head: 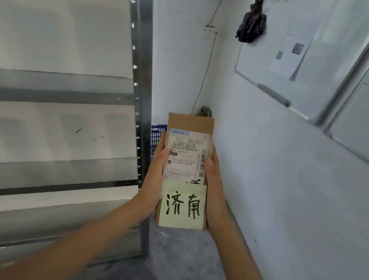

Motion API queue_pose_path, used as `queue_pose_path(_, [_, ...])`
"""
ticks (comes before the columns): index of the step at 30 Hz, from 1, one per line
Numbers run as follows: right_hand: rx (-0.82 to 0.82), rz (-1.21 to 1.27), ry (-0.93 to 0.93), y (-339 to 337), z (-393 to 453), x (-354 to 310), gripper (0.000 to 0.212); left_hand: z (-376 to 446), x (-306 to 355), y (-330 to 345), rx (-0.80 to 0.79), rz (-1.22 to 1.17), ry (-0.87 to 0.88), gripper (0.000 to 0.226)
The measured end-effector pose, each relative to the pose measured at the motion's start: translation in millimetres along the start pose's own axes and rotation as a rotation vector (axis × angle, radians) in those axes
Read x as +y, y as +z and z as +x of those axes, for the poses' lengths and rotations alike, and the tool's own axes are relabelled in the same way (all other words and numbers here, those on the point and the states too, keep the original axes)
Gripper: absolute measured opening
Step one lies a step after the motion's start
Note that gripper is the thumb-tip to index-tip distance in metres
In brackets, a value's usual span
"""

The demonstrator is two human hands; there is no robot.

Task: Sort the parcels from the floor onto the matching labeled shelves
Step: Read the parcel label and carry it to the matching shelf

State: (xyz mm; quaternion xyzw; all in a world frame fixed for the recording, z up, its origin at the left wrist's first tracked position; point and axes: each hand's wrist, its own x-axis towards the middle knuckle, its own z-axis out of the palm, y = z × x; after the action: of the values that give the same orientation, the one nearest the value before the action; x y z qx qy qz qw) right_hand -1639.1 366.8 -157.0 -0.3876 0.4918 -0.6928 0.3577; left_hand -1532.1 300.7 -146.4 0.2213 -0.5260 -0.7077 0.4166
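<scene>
I hold a narrow brown cardboard parcel [190, 123] upright in front of me, between both hands. A white shipping label [186, 156] covers its middle, and a yellow sticky note [183, 205] with two handwritten Chinese characters is stuck on its lower part. My left hand [155, 178] grips the parcel's left side and my right hand [214, 184] grips its right side. A metal shelf rack [141, 70] with white boards stands to the left; the shelves in view carry nothing, and no shelf labels show.
A blue plastic basket [157, 138] sits on the floor behind the rack's post. White wall with a whiteboard [303, 61] runs along the right. A dark object [251, 27] hangs on the wall, and a thin cable [206, 73] drops down the corner. Grey floor lies below.
</scene>
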Motion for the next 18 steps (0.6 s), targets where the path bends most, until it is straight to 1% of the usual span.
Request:
queue_pose_path(1, [-0.021, -0.004, -0.003, 12, 2, 3, 0.092, -2, 6, -12, 0.021, 0.001, 0.008, 0.068])
queue_pose_path(4, [-0.059, -0.051, -0.050, 55, 11, 13, 0.065, -6, 19, -55, 0.069, 0.003, 0.032, 0.074])
queue_pose_path(6, [-0.096, -0.029, -0.046, 83, 15, 18, 0.057, -9, 29, -81, 0.108, 0.003, 0.037, 0.077])
queue_pose_path(9, [-0.160, 0.018, -0.011, 129, 21, 29, 0.056, -16, 45, -125, 0.154, 0.022, 0.077, 0.076])
queue_pose_path(14, [-0.254, 0.083, 0.051, 210, 24, 50, 0.068, -34, 73, -199, 0.256, 0.036, 0.105, 0.076])
queue_pose_path(18, [-0.400, 0.091, 0.080, 276, 20, 67, 0.070, -59, 95, -261, 0.383, 0.045, 0.134, 0.088])
